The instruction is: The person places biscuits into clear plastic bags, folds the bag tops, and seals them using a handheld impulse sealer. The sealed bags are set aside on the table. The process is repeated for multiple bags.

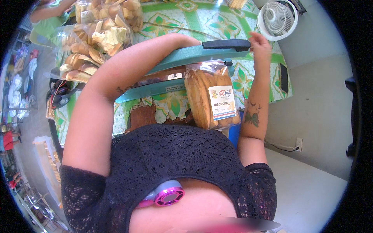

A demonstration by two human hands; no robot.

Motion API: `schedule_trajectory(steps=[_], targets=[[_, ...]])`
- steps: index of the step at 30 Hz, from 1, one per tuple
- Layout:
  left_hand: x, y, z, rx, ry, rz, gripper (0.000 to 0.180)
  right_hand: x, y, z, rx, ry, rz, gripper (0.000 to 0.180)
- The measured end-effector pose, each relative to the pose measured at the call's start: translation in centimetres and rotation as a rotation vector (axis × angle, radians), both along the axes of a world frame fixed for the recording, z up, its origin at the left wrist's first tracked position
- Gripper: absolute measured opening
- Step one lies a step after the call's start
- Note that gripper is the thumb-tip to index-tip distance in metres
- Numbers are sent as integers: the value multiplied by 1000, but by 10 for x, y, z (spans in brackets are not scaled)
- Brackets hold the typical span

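Observation:
A teal bag sealer (171,59) with a black handle (226,44) stands on the table in front of me, its long lever raised above the base (157,90). At its right part, a clear plastic bag of toasted bread slices (200,95) with a white label (222,103) leans toward me. My left hand (193,40) reaches across behind the lever, which hides its fingers. Just right of the handle's end is my right hand (261,44), slightly blurred, its fingers loosely apart and nothing visible in them.
Large clear bags of bread slices (83,48) fill the table's far left. Beyond them another person's arm (48,11) shows. A white fan (278,19) stands at the far right, and a dark phone (284,77) lies by the right edge of the green patterned tablecloth (243,77).

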State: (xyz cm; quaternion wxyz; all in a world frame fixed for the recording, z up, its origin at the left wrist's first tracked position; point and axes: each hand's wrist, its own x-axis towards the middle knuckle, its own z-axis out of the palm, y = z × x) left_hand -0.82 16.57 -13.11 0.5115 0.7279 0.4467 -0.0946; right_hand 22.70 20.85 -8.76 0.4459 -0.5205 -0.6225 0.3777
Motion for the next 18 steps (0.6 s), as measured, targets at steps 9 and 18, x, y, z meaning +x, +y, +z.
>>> schedule_trajectory(steps=[9, 18], targets=[[-7, 3, -8, -86, -148, 192, 31, -55, -56, 41, 834, -828, 520, 28], [-12, 4, -21, -220, -293, 426, 30, -64, -42, 38, 552, -989, 805, 38]])
